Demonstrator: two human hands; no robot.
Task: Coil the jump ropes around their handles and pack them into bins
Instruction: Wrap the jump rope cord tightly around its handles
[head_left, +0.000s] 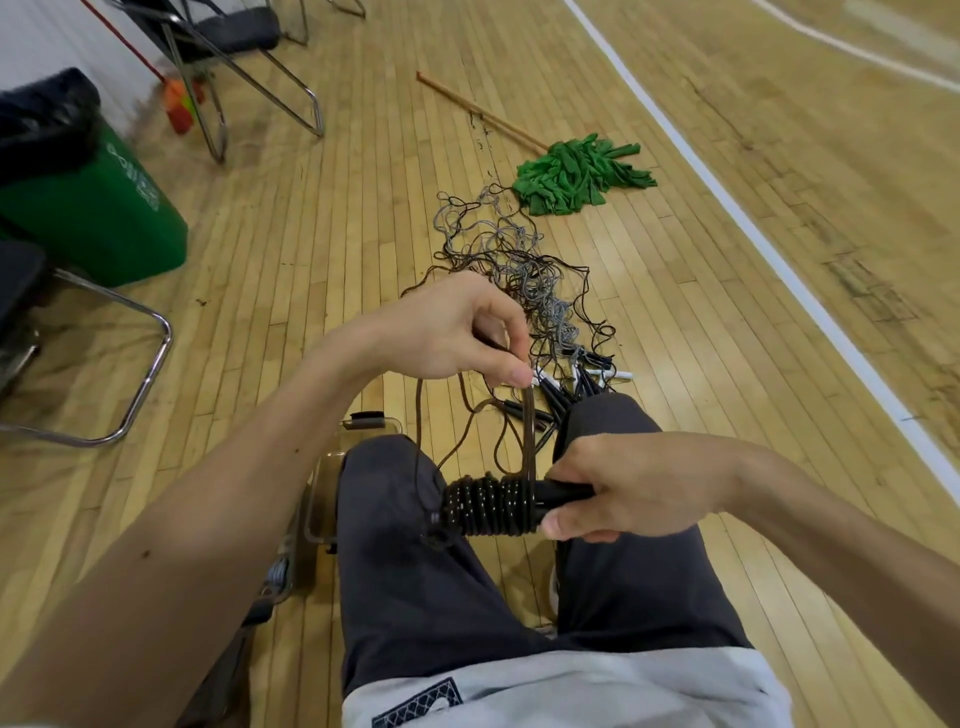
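I sit with my knees in dark trousers. My right hand (644, 491) grips a pair of black handles (563, 496), and a dark brown rope coil (488, 506) is wound tightly round them over my lap. My left hand (457, 332) is raised above the coil and pinches the free stretch of that brown rope (529, 431), which runs straight down to the coil. On the floor ahead lies a tangle of grey and dark jump ropes (514, 265) with several black and white handles (576, 387) beside my right knee. A clear plastic bin (322, 488) stands by my left leg, mostly hidden.
A green mop (579, 174) with a wooden stick lies beyond the ropes. A green trash bin (88, 202) with a black liner stands at left, among metal-framed chairs (130, 364). A white court line (779, 260) crosses the wooden floor at right.
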